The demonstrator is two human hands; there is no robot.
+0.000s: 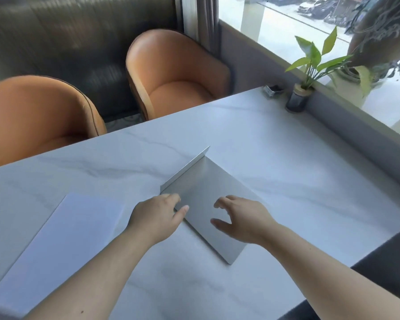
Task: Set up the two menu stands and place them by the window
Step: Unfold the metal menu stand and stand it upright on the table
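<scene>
Marble-patterned white worktop (275, 158) fills most of the head view, and on it, near the middle, lies a grey menu stand (208, 188): a flat panel lying on the surface with a short lip standing up along its far edge. The left hand (157, 215) is at the panel's left near corner, its fingertips (174, 197) at the edge and the thumb stretched over the grey surface; whether it grips the panel or only touches it cannot be told. The right hand (243, 218) hovers over the near right part of the panel with its fingers curled and spread apart, holding nothing; whether it touches the stand is unclear. To the left of the stand, apart from it, a pale white sheet (62, 239) lies flat on the worktop, running toward the near left corner; whether it is the second stand or a menu card cannot be told. Far to the right, against the grey sill (346, 125) under the window (286, 26), stands a small potted plant (310, 72) with green leaves, and just left of it a small dark tray-like object (273, 90). Beyond the far edge of the worktop stand two orange chairs (176, 75).
</scene>
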